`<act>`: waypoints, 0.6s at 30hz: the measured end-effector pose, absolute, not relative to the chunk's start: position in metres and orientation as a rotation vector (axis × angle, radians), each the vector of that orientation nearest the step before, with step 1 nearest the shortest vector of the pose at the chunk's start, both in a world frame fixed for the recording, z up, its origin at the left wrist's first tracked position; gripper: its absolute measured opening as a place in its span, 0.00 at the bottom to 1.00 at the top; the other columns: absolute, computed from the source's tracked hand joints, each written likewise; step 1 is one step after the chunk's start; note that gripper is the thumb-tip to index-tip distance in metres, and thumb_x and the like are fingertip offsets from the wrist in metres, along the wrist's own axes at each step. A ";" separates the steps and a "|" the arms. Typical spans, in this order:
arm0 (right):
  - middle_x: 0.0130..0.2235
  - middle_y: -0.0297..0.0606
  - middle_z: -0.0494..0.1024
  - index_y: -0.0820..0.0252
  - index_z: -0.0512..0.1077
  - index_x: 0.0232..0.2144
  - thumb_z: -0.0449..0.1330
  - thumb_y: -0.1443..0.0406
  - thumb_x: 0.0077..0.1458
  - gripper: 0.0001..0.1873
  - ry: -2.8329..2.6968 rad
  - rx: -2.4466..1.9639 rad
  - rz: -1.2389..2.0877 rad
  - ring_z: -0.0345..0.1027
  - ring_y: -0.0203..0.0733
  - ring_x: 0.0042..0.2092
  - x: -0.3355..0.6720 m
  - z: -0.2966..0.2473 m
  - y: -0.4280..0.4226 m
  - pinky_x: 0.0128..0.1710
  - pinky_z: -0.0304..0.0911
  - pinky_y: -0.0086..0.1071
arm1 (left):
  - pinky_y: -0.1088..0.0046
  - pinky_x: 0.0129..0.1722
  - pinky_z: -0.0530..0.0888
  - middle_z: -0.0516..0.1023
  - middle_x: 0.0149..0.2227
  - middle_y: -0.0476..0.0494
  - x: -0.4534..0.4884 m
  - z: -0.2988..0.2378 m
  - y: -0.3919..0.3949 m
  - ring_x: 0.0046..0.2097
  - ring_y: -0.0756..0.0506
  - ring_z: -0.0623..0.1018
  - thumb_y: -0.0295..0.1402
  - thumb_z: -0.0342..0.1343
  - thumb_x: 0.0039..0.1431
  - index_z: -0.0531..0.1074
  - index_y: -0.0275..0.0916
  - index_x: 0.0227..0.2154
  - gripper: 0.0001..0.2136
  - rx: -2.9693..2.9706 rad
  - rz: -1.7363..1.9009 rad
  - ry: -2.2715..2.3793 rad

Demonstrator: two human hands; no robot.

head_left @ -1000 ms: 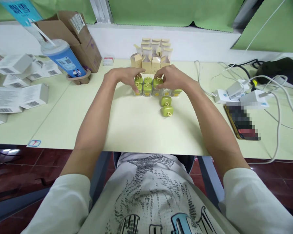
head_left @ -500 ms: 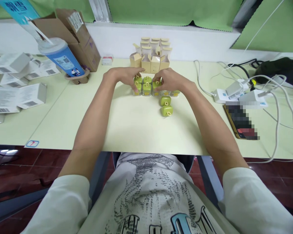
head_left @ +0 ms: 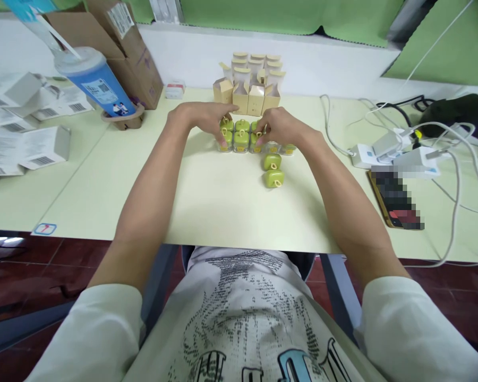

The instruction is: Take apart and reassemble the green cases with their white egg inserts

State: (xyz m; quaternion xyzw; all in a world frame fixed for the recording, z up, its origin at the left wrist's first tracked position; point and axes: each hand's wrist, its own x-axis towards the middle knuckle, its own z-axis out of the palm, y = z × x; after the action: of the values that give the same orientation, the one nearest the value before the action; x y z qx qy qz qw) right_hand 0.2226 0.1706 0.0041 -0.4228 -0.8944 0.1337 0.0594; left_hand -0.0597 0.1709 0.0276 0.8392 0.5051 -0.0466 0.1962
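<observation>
Small clear jars with green lids, each with a pale loop, stand in two rows near the back of the table. My left hand [head_left: 207, 118] is closed about the left end of the rows, its thumb against the front of a green-lidded jar [head_left: 225, 143]. My right hand [head_left: 282, 127] pinches a green lid [head_left: 256, 141] on a front-row jar. Under that hand stand clear jars [head_left: 272, 148] with yellow at the front, their tops partly hidden. Two loose green lids [head_left: 274, 179] lie in front, loops toward me.
Behind the jars stand several open cream boxes [head_left: 248, 100]. On the left are a blue cup [head_left: 103, 87] in a holder, a brown carton [head_left: 137, 69] and white boxes [head_left: 43, 147]. To the right lie a power strip [head_left: 364, 155], white cables [head_left: 458, 201] and a phone [head_left: 396, 201].
My right hand's fingers have shifted slightly on the lid, and its grip looks tighter. My left hand stays at the left jars. The whole view has tilted a little.
</observation>
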 end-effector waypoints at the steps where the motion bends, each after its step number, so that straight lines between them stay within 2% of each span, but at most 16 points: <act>1: 0.43 0.44 0.88 0.56 0.89 0.42 0.76 0.61 0.60 0.08 -2.696 -1.306 0.381 0.80 0.59 0.50 0.222 0.003 0.173 0.57 0.75 0.51 | 0.62 0.75 0.69 0.66 0.83 0.43 -0.059 0.029 0.169 0.77 0.32 0.71 0.61 0.77 0.46 0.43 0.46 0.87 0.72 2.345 -0.134 1.418; 3: 0.41 0.42 0.88 0.53 0.88 0.38 0.77 0.61 0.59 0.05 -2.678 -1.344 0.334 0.81 0.59 0.49 0.220 0.001 0.176 0.56 0.76 0.51 | 0.62 0.76 0.66 0.64 0.84 0.43 -0.057 0.030 0.166 0.76 0.34 0.70 0.65 0.77 0.46 0.41 0.42 0.87 0.74 2.332 -0.138 1.416; 6: 0.40 0.41 0.88 0.50 0.88 0.37 0.76 0.61 0.60 0.03 -2.679 -1.350 0.329 0.81 0.59 0.48 0.218 0.001 0.172 0.55 0.76 0.52 | 0.61 0.78 0.64 0.66 0.83 0.47 -0.056 0.031 0.165 0.77 0.35 0.68 0.71 0.76 0.43 0.37 0.43 0.87 0.79 2.310 -0.152 1.406; 9: 0.44 0.42 0.89 0.50 0.88 0.42 0.76 0.62 0.61 0.06 -2.670 -1.372 0.335 0.82 0.61 0.52 0.215 0.010 0.159 0.57 0.75 0.51 | 0.60 0.79 0.64 0.67 0.83 0.49 -0.056 0.031 0.165 0.76 0.36 0.67 0.74 0.77 0.41 0.38 0.44 0.87 0.80 2.298 -0.150 1.413; 11: 0.47 0.43 0.90 0.50 0.88 0.50 0.77 0.63 0.61 0.14 -2.680 -1.371 0.324 0.82 0.61 0.54 0.215 0.020 0.147 0.57 0.75 0.50 | 0.60 0.78 0.66 0.66 0.84 0.49 -0.056 0.031 0.164 0.75 0.37 0.69 0.71 0.79 0.42 0.41 0.47 0.87 0.77 2.301 -0.140 1.423; 13: 0.48 0.42 0.90 0.50 0.86 0.54 0.76 0.62 0.62 0.18 -2.696 -1.372 0.283 0.82 0.60 0.55 0.216 0.033 0.134 0.55 0.75 0.49 | 0.60 0.76 0.68 0.66 0.84 0.46 -0.056 0.031 0.166 0.73 0.38 0.71 0.66 0.79 0.45 0.44 0.46 0.87 0.74 2.315 -0.130 1.426; 15: 0.48 0.42 0.90 0.51 0.87 0.50 0.76 0.63 0.63 0.13 -2.708 -1.432 0.194 0.81 0.60 0.55 0.219 0.048 0.122 0.53 0.75 0.48 | 0.61 0.75 0.69 0.67 0.83 0.46 -0.058 0.029 0.169 0.74 0.35 0.73 0.62 0.79 0.45 0.46 0.48 0.87 0.72 2.326 -0.133 1.435; 18: 0.46 0.41 0.90 0.52 0.87 0.42 0.77 0.65 0.63 0.06 -2.745 -1.592 0.133 0.83 0.58 0.52 0.221 0.067 0.105 0.47 0.75 0.44 | 0.59 0.74 0.70 0.69 0.81 0.49 -0.060 0.025 0.175 0.77 0.29 0.72 0.59 0.78 0.41 0.48 0.56 0.87 0.71 2.334 -0.135 1.424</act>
State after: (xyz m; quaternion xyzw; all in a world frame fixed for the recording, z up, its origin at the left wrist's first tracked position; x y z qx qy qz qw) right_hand 0.2213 0.1053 0.0667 -0.5012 -0.8642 0.0418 -0.0174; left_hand -0.0603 0.1754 0.0252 0.8353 0.5097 -0.0483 0.2005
